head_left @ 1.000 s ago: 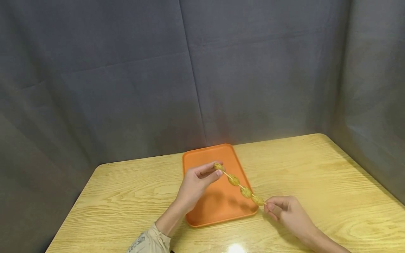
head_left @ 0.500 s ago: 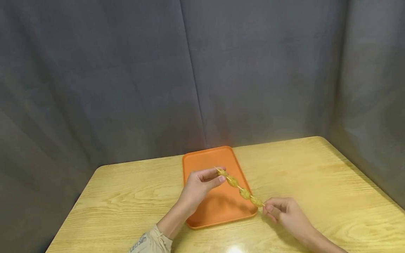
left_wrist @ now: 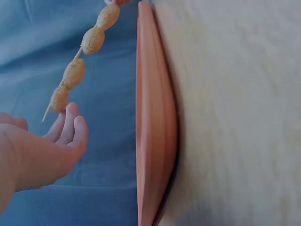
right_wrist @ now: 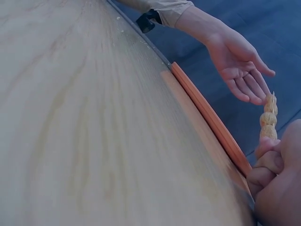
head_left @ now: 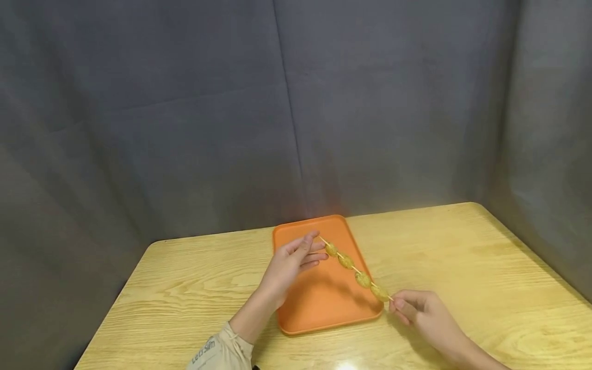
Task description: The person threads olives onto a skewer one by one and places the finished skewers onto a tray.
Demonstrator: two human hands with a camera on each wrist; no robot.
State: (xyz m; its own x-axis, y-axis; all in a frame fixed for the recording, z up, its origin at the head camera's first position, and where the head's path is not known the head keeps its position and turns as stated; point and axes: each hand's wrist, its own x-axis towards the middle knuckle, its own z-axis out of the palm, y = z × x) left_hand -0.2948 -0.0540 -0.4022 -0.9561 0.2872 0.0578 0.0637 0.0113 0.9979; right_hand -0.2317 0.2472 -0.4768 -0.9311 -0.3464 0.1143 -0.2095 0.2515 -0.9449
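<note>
A thin wooden skewer bears several wrinkled, yellow-brown oval pieces (head_left: 363, 279), threaded in a row and slanting over the tray in the head view. Its lower end is pinched between thumb and fingers of my right hand (head_left: 425, 313). Beside the bare pointed tip is my left hand (head_left: 287, 264), fingers extended and palm turned up. In the left wrist view the left hand's fingertips (left_wrist: 80, 129) come right up to the last oval piece (left_wrist: 59, 99). The right wrist view shows the left hand (right_wrist: 237, 66) spread, with the right hand (right_wrist: 282, 179) curled at the skewer's near end.
An orange tray (head_left: 319, 313) with a low rim lies under the skewer on the wood-grain table (head_left: 199, 288). Dark grey cloth (head_left: 208, 113) hangs behind and at both sides. A small black device (right_wrist: 148, 21) sits by the left sleeve.
The left thumb and fingers have let go of the skewer's far oval piece and opened out. The right hand keeps its pinch on the near end, hardly moving.
</note>
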